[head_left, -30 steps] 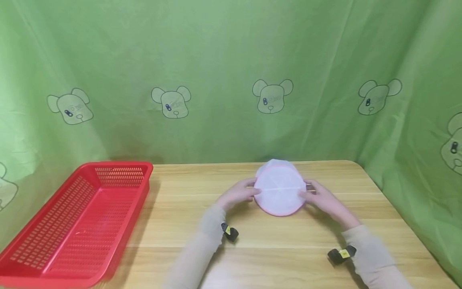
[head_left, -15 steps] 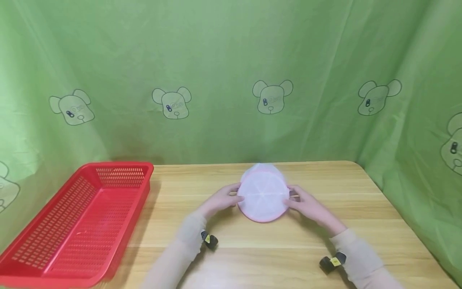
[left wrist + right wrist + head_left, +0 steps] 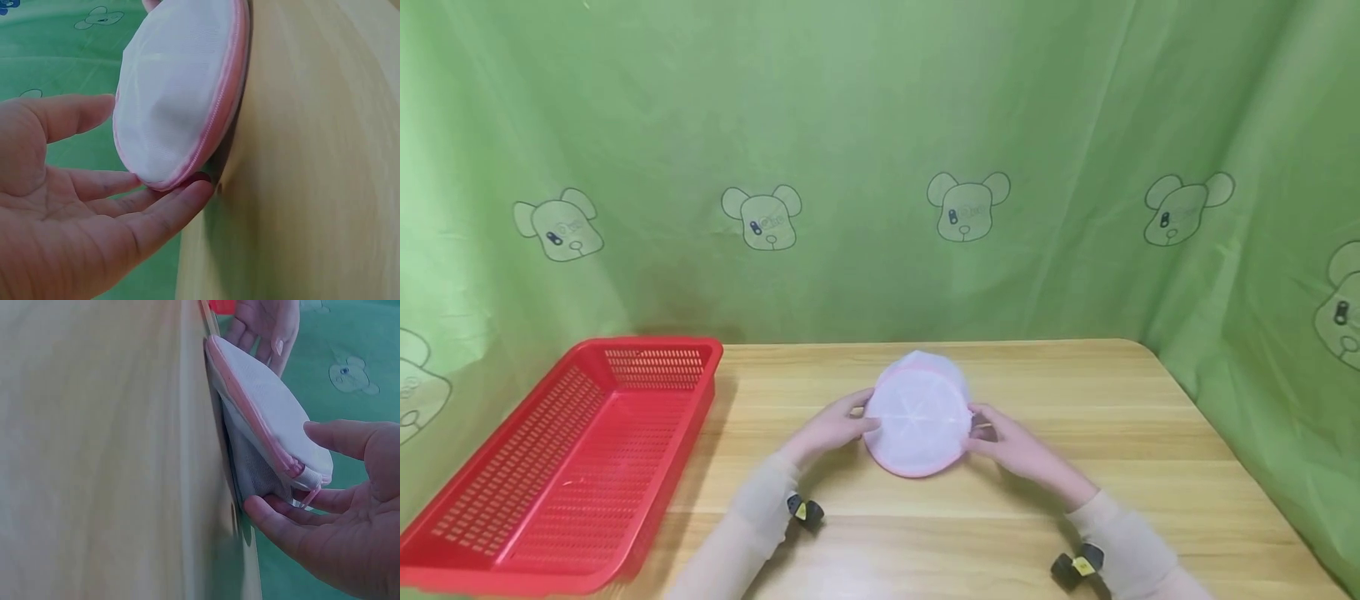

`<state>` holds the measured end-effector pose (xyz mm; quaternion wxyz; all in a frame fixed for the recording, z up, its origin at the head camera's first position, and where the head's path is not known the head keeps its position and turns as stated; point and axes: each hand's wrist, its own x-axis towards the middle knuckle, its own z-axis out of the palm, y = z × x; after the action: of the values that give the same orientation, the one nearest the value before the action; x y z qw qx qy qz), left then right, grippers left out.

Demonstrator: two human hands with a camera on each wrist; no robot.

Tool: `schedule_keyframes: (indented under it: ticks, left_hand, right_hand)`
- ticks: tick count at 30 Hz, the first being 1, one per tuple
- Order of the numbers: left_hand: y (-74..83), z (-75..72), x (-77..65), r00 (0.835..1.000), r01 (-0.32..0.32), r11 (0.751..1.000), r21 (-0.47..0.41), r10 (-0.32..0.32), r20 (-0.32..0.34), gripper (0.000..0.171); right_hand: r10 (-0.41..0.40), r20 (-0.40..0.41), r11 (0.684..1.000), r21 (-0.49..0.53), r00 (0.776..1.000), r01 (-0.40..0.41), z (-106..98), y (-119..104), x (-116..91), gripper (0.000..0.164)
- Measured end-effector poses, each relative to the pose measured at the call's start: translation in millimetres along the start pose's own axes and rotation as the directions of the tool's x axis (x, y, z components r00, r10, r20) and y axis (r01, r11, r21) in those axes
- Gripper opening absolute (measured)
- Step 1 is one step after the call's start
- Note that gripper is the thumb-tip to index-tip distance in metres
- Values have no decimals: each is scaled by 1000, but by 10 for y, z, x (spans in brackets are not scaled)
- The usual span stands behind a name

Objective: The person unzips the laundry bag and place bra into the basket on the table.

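A round white mesh laundry bag [image 3: 917,421] with a pink zipped edge sits tilted on the table, its flat round face turned up toward the head camera. On its left side my left hand [image 3: 831,427] holds it, thumb at the face and fingers at the edge and underside. My right hand [image 3: 1011,443] grips the opposite side in the same way. The left wrist view shows the left fingers [image 3: 181,203] bent under the pink rim. In the right wrist view a pink zipper pull [image 3: 310,497] dangles beside the right fingers, and the bag's mesh side wall shows below the zipper.
A big red plastic basket [image 3: 658,467] with perforated walls stands on the left of the wooden table [image 3: 1150,467]. Green curtain [image 3: 865,108] with bear-head prints hangs behind and at both sides. Each wrist wears a small black camera.
Both hands have shifted the mesh laundry bag to the left and nearer to me across the table, keeping their hold on its two sides. The basket stays in place.
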<state>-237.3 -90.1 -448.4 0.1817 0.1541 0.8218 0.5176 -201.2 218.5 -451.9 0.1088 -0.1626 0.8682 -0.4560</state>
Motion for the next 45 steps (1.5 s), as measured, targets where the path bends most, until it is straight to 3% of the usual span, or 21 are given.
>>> schedule_keyframes:
  ticks: [13, 22, 29, 32, 37, 45]
  left_hand:
    - [68, -133, -51, 1000, -6, 998, 64, 6, -13, 68]
    - [163, -264, -162, 1000, 7, 996, 84, -7, -11, 68]
    - [251, -310, -279, 1000, 1, 994, 112, 0, -11, 64]
    - [246, -275, -354, 1000, -7, 992, 128, 5, 17, 59]
    - [183, -178, -458, 993, -19, 986, 164, 0, 116, 53]
    - [88, -141, -533, 977, 43, 995, 86, -60, 205, 49]
  right_hand:
    - [-46, 35, 999, 31, 998, 45, -46, 37, 12, 66]
    - [-10, -25, 999, -31, 1000, 10, -151, 83, 25, 64]
    - [6, -41, 1000, -6, 999, -6, -241, 94, 69, 63]
    - [0, -53, 1000, 18, 999, 1, -276, 94, 110, 62]
    - [6, -76, 998, 56, 997, -2, -306, 67, 229, 65]
    - [21, -93, 999, 29, 995, -19, -217, 32, 489, 68]
